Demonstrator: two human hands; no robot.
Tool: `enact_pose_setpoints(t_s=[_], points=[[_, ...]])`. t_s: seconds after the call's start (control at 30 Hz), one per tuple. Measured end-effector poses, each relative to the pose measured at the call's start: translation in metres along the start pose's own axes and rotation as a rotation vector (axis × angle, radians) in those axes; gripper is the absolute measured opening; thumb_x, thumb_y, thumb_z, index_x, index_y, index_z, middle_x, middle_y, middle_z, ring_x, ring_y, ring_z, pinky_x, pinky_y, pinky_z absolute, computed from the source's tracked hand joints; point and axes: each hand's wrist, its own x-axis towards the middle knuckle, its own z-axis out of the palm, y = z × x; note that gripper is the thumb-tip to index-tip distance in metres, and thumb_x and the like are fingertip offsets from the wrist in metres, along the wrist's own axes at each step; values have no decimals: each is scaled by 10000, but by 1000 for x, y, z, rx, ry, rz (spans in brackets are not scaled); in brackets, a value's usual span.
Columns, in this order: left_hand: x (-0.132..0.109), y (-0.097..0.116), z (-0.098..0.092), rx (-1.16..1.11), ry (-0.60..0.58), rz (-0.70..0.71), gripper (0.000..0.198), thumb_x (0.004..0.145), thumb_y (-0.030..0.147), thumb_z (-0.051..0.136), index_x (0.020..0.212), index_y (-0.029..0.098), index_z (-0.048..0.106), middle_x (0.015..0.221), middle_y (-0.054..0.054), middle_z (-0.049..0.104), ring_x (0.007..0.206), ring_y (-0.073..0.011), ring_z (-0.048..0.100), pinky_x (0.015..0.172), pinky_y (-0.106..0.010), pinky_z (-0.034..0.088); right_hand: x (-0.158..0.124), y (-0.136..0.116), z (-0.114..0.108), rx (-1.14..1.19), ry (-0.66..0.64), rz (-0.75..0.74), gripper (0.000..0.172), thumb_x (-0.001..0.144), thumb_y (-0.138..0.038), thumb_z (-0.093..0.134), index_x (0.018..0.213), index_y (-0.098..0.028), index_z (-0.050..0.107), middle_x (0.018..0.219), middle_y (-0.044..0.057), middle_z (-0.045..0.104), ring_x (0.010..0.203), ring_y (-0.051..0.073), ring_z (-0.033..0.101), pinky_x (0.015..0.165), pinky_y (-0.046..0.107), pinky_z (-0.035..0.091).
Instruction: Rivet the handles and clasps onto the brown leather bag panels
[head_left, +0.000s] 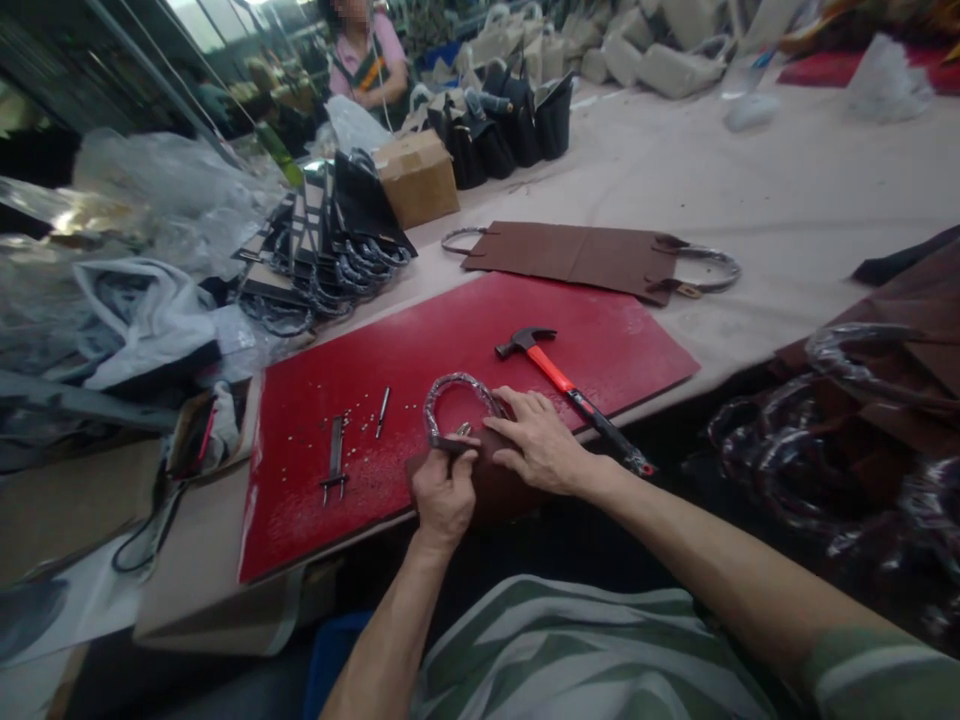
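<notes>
head view: left hand (444,495) pinches a brown strap (454,444), near side of the plastic-wrapped handle (430,405); right hand (541,442), fingers spread, lies at its right.

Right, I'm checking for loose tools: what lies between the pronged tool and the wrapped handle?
In the head view, a slim rod lies on the red board between the pronged tool and the wrapped handle, with small pale bits nearby.

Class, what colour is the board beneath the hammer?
The board is red, best seen in the head view.
</notes>
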Motion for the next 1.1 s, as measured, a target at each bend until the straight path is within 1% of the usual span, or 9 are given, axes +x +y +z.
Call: enact_pose_setpoints(t_s=[0.17,0.3,0.43,0.57,0.67,0.77,0.87,0.93,1.1], points=[[21,0,-39,-29,249,-358,237,930,385,565,1000,166,622,869,-58,738,777,-189,727,747,-299,594,2,4,2,33,-9,37,494,850,-365,690,1315,-214,613,1538,177,314,1386,347,334,1144,549,233],[33,-13,-78,380,188,-409,242,880,355,578,1033,188,665,843,-56,737,776,-212,716,736,-307,563,2,3,3,35,11,41,497,846,-375,693,1311,-219,612,1521,171,339,1367,344,356,1144,556,236],[35,-26,-93,827,-34,-445,214,869,338,568,976,199,692,799,-91,713,737,-281,681,696,-375,519,2,3,5,34,32,34,485,847,-364,687,1299,-203,619,1503,175,365,1345,341,381,1143,548,241],[34,-28,-91,999,-116,-414,288,872,314,581,1112,181,667,932,-139,712,767,-307,668,671,-384,487,2,4,5,32,34,29,492,845,-375,686,1299,-199,621,1504,173,369,1339,343,379,1133,540,247],[29,-21,-87,1048,-95,-270,261,891,281,562,1091,147,664,1029,-160,683,884,-317,654,720,-389,477,2,4,4,26,39,31,477,849,-379,679,1292,-210,629,1486,163,389,1311,343,394,1109,526,270],[19,-9,-78,954,-63,-34,198,927,287,542,1024,159,658,1058,-136,670,975,-303,629,802,-392,459,4,2,6,25,66,47,408,881,-375,635,1262,-230,648,1407,138,462,1244,314,431,1087,501,275],[7,-2,-64,771,-181,123,195,902,345,625,1015,186,635,1069,-109,663,989,-288,616,857,-398,441,8,-1,8,15,127,102,313,936,-332,538,1202,-241,675,1253,109,552,1145,274,466,1060,470,271],[1,-1,-53,696,-237,151,221,877,338,665,1026,183,615,1083,-111,651,1001,-291,603,886,-413,434,13,-3,10,-14,168,139,320,952,-292,490,1216,-237,663,1140,100,587,1067,258,477,1026,448,275],[-2,-12,-40,650,-152,126,71,917,235,590,939,168,588,971,-94,641,926,-263,590,832,-382,445,29,-5,17,-183,197,227,401,935,-243,480,1321,-232,592,974,90,602,938,256,459,871,401,275]])
